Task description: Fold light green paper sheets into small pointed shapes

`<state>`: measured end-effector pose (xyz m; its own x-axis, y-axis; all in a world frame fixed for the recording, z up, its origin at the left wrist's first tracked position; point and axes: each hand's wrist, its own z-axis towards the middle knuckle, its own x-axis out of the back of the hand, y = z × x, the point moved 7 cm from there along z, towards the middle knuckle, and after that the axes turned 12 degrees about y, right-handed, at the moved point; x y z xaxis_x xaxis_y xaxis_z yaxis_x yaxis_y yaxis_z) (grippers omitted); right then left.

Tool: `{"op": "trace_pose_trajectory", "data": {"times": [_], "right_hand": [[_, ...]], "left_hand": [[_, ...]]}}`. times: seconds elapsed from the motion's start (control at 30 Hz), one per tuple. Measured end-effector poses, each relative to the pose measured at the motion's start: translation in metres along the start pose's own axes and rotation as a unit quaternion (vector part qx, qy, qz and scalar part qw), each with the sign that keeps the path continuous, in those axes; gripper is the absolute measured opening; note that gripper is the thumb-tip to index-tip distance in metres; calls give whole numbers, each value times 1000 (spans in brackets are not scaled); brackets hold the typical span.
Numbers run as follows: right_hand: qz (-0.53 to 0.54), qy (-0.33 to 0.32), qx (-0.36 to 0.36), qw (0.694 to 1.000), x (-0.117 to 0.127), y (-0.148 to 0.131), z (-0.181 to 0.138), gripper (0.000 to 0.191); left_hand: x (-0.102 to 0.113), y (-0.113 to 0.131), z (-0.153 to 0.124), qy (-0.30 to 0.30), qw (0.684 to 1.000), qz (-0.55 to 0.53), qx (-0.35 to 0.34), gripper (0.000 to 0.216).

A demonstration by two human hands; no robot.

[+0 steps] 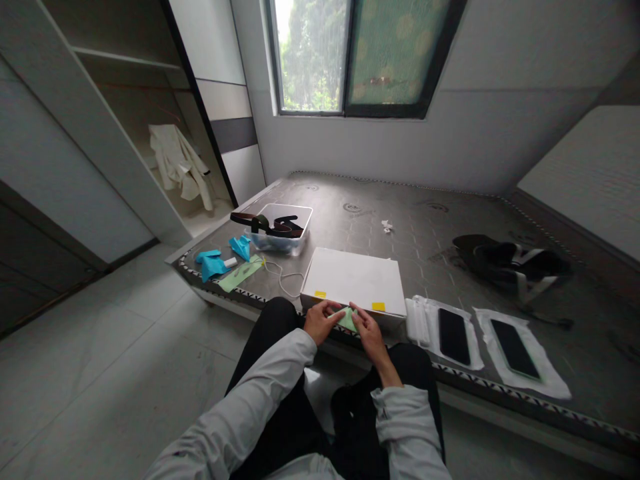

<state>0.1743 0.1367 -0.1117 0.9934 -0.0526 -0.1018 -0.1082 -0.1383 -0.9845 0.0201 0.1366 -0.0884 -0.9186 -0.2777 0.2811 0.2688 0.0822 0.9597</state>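
Just in front of a white box (353,275), my left hand (320,323) and my right hand (369,329) meet over a small light-green piece of paper (347,321). Both hands pinch it, one at each side, and fingers cover part of it. The box lies flat near the mattress edge, with a yellow sticker (379,307) at its front right and another yellow sticker (321,294) at its front left. To the right of the box, a phone (454,337) and a second phone (517,348) rest on white wrapping.
Left of the box are a clear plastic bin (287,245) with dark straps, crumpled blue pieces (213,265), a green strip (241,275) and a white cable (281,275). A black strapped item (510,263) lies right on the mattress (345,193). White clothing (180,163) hangs in the wardrobe.
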Motion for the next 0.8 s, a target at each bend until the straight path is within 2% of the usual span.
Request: {"op": "trace_pose_trajectory", "data": {"times": [0.17, 0.37, 0.5, 0.7, 0.8], "right_hand": [[-1, -20, -15, 1000, -7, 3, -4, 67], [31, -25, -39, 998, -4, 10, 2, 64], [35, -21, -38, 998, 0, 10, 4, 58], [42, -5, -40, 998, 1, 7, 1, 65], [40, -7, -26, 999, -2, 1, -2, 62]], "left_hand": [[1, 5, -2, -5, 1000, -7, -8, 34], [-7, 0, -4, -33, 993, -108, 46, 37], [-8, -3, -1, -28, 991, -127, 30, 38], [-11, -4, -2, -43, 987, -150, 41, 36], [-10, -6, -1, -35, 987, -150, 44, 38]]}}
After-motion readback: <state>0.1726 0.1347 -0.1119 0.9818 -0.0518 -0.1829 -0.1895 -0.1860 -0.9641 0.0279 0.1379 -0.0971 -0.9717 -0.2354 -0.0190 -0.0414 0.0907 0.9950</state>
